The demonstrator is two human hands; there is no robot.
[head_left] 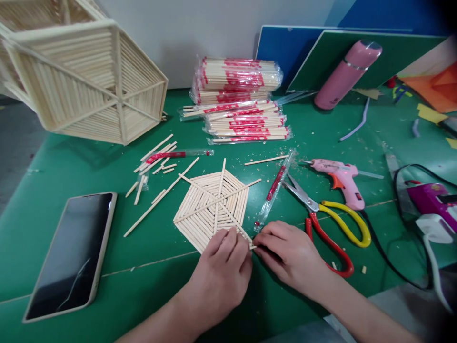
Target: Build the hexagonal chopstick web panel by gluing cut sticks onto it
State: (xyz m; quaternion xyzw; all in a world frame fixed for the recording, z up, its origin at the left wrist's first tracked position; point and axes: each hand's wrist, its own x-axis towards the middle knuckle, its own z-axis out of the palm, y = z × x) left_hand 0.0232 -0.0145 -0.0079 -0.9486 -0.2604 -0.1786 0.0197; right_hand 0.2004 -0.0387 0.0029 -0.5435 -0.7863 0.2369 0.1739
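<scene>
A flat hexagonal panel of wooden sticks (pixel 200 209) lies on the green table, with crossing sticks over its rows. My left hand (pixel 226 267) is closed at the panel's near edge, its curled fingertips pressing on the sticks there. At the panel's near right corner, my right hand (pixel 289 252) pinches the end of a stick between thumb and fingers. Fingers hide part of that edge. Just beyond my right hand lies an empty clear chopstick wrapper (pixel 274 186) with a red band. Scissors (pixel 314 205) with red and yellow handles rest partly open to its right.
A pink glue gun (pixel 339 176) lies at right, its cord running past a purple power strip (pixel 432 200). A phone (pixel 71 252) sits at left near loose sticks (pixel 153 200). Behind stand a wooden stick structure (pixel 89 85), wrapped chopsticks (pixel 243 81) and a pink flask (pixel 346 76).
</scene>
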